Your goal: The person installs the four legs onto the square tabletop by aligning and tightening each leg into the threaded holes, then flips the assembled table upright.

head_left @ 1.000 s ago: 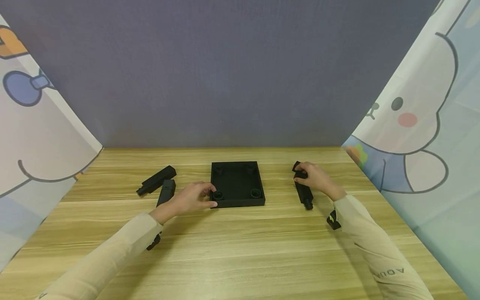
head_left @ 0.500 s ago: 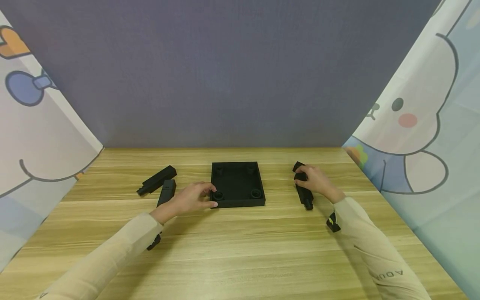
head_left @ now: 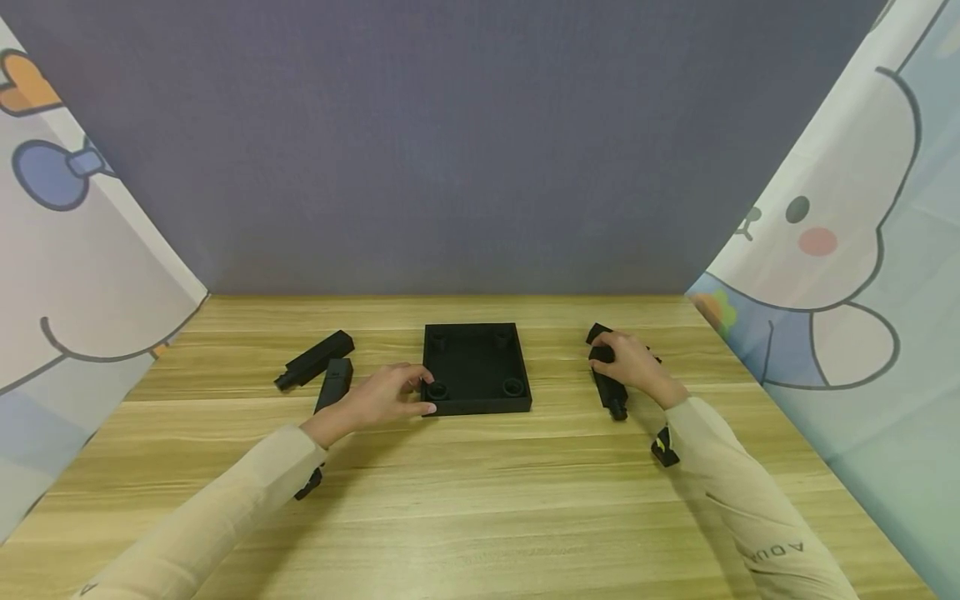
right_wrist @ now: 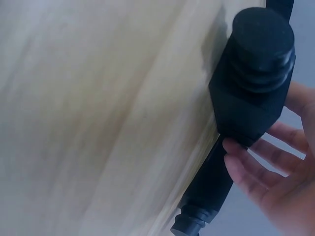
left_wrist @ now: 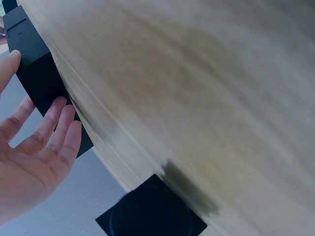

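My left hand point(head_left: 378, 398) grips the near left corner of a black square tabletop point(head_left: 476, 408), with a raised rim and round sockets at its corners. In the left wrist view, the thumb and fingertips touch the tabletop's outer side point(left_wrist: 37, 64). Over at the right, my right hand point(head_left: 633, 364) holds a black table leg point(right_wrist: 251, 108) by its sides. Its round ridged end faces the camera in the right wrist view; my hand hides most of it from the head view. Another black leg point(head_left: 609, 387) lies below that hand, its ridged end toward me.
Left of the tabletop lies one more black leg point(head_left: 315, 358), angled. Beside it is a black block point(head_left: 335, 383), partly hidden by my left forearm. Small black pieces show by the left sleeve point(head_left: 309, 483) and right sleeve point(head_left: 664, 448). A grey partition point(head_left: 450, 167) stands behind the wooden table.
A small dark tip now shows to the right of my right hand, as the leg in it has turned slightly. My left hand and the tabletop look unmoved.
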### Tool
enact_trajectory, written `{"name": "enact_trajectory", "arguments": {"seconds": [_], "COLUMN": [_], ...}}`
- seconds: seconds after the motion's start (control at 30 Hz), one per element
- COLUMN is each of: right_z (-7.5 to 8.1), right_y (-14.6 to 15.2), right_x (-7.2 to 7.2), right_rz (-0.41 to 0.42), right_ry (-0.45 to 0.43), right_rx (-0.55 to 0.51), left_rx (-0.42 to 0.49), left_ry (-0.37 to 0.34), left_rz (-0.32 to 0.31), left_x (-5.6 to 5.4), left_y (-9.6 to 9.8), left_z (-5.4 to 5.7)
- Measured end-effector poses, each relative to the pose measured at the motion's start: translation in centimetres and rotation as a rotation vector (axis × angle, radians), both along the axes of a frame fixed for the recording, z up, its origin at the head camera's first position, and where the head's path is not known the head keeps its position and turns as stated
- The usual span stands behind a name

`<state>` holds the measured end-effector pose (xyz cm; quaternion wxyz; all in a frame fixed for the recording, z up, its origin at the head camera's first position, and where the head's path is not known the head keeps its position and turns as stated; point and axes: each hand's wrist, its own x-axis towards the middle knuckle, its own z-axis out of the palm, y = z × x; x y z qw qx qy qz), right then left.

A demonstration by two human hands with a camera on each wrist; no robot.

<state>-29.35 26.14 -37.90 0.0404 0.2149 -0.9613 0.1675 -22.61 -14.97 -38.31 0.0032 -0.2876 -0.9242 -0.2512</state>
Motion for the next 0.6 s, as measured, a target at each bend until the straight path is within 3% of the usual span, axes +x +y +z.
{"name": "enact_trajectory", "arguments": {"seconds": [0.6], "right_z": [-0.02], "right_y": [-0.54], "right_x": [0.02], "right_rz": [-0.028], "right_ry": [-0.008], "right_rx": [-0.033], "left_rx": [0.000], "left_ry": [-0.031], "left_rz": [0.007], "left_x": [0.05], "left_y": [0.03], "left_z": [0.11]}}
